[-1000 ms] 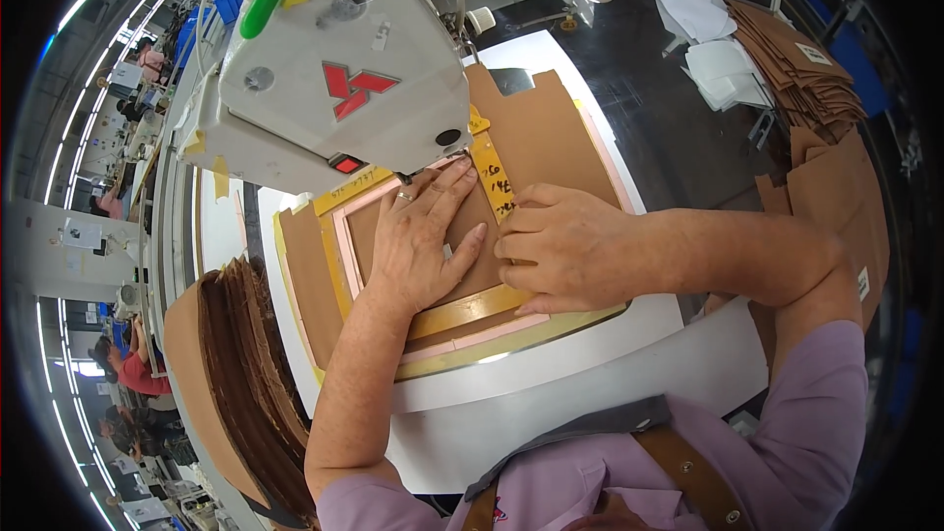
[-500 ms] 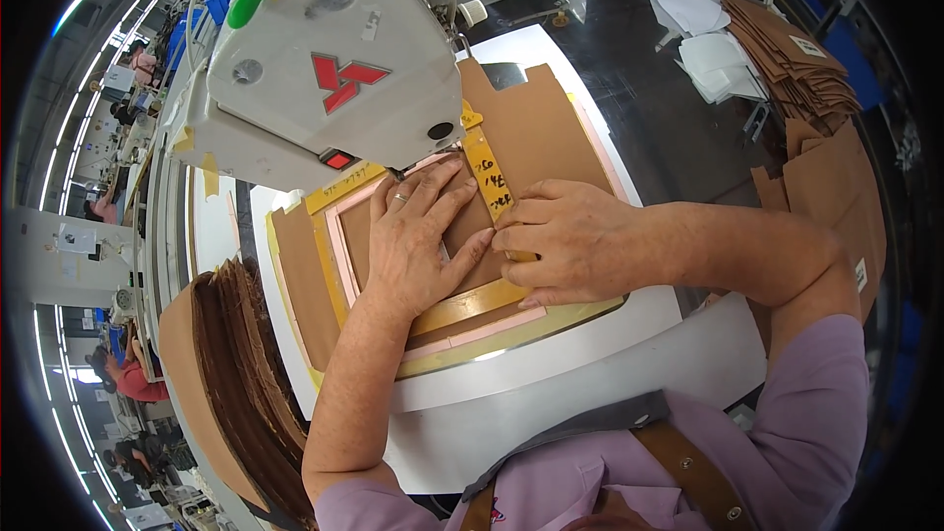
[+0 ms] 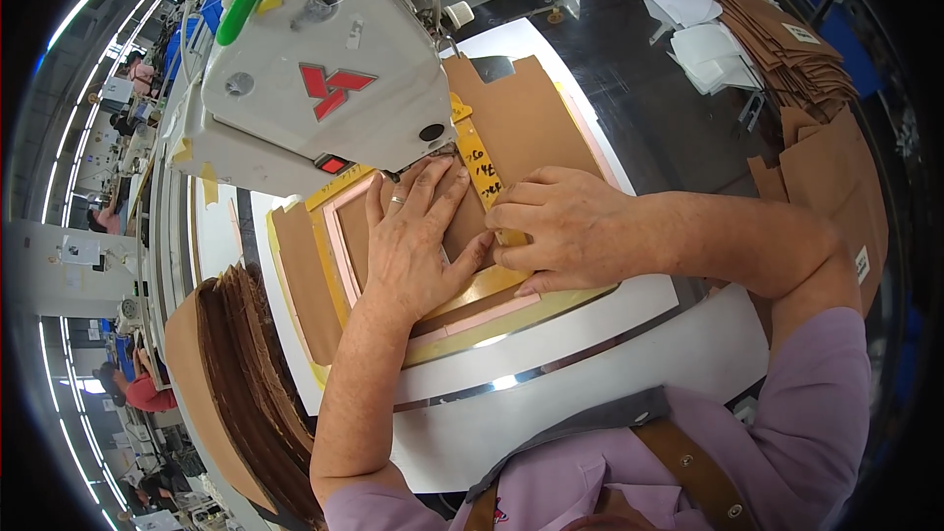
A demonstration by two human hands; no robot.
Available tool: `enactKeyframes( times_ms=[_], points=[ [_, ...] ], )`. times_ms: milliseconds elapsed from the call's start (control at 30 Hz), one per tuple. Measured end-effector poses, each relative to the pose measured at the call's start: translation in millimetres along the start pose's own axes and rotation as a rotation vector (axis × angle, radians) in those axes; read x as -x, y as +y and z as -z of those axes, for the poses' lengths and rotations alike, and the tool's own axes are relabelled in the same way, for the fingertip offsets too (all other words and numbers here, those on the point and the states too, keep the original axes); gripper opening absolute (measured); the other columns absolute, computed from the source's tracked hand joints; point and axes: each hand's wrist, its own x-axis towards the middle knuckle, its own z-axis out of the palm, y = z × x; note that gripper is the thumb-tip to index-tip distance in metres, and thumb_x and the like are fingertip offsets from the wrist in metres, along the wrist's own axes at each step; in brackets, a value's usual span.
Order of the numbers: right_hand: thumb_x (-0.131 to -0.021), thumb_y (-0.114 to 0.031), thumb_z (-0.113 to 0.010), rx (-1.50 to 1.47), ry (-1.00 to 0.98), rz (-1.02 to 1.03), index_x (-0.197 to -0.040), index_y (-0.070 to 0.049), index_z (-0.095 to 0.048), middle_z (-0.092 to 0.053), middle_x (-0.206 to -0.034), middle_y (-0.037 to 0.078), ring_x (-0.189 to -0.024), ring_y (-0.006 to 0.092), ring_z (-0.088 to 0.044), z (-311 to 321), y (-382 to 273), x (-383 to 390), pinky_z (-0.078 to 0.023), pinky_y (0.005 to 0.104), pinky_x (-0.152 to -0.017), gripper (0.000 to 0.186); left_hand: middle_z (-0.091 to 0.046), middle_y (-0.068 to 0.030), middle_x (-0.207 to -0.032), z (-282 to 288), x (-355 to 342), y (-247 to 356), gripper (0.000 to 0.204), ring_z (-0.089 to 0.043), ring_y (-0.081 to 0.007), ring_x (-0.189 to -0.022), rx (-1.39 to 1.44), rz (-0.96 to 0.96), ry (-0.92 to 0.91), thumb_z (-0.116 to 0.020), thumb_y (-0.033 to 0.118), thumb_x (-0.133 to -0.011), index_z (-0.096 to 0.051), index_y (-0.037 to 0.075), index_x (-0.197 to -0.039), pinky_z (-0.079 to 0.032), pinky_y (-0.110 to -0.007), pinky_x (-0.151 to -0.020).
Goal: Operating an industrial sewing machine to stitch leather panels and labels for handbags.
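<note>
A brown sheet [image 3: 497, 79] lies in a template with yellow bars [image 3: 479, 162] and pink strips, beneath the head of a white sewing machine [image 3: 275, 49]. My left hand [image 3: 413, 241] is open on the brown piece inside the bars, fingertips beside the machine's foot; a ring shows on one finger. My right hand [image 3: 556, 226] has curled fingers gripping the right yellow bar, thumb near the lower corner. The machine body hides the template's far left part.
A brown stack [image 3: 197, 354] stands at the left. Folded brown pieces [image 3: 777, 39] and white sheets [image 3: 708, 59] lie at the back right, more brown pieces [image 3: 831, 167] along the right. Other people [image 3: 147, 393] sit at stations at the far left.
The view has shifted slightly. The template and both hands have slid a little away from me, and more of a shiny strip shows along the near edge of the white board.
</note>
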Motion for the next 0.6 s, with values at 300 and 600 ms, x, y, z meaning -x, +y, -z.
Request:
enactKeyframes(
  times_ms=[300, 600],
  points=[
    [-0.087, -0.045, -0.074, 0.034, 0.013, -0.034, -0.103, -0.016, -0.072, -0.062, -0.116, 0.006, -0.114, 0.0227, -0.059, -3.2, 11.8, -4.8, -0.047, 0.0399, -0.093, 0.034, -0.068, -0.0001, -0.117, -10.3, -1.1, 0.0, 0.031, -0.065, -0.0215, -0.106, 0.139, -0.02, 0.11, -0.077, 0.023, -0.085, -0.075, 0.012, -0.114, -0.034, -0.052, -0.11],
    [-0.088, -0.05, -0.072, 0.067, 0.032, -0.09, -0.106, -0.014, -0.07, -0.062, -0.122, 0.012, -0.115, 0.0283, -0.061, -5.5, 25.5, -11.8, -0.047, 0.0444, -0.101, 0.04, -0.063, -0.0082, -0.13, -2.8, 1.4, 4.8, 0.037, -0.058, -0.0269, -0.121, 0.063, 0.013, 0.122, -0.067, 0.026, -0.089, -0.074, 0.01, -0.121, -0.033, -0.053, -0.111]
  ],
)
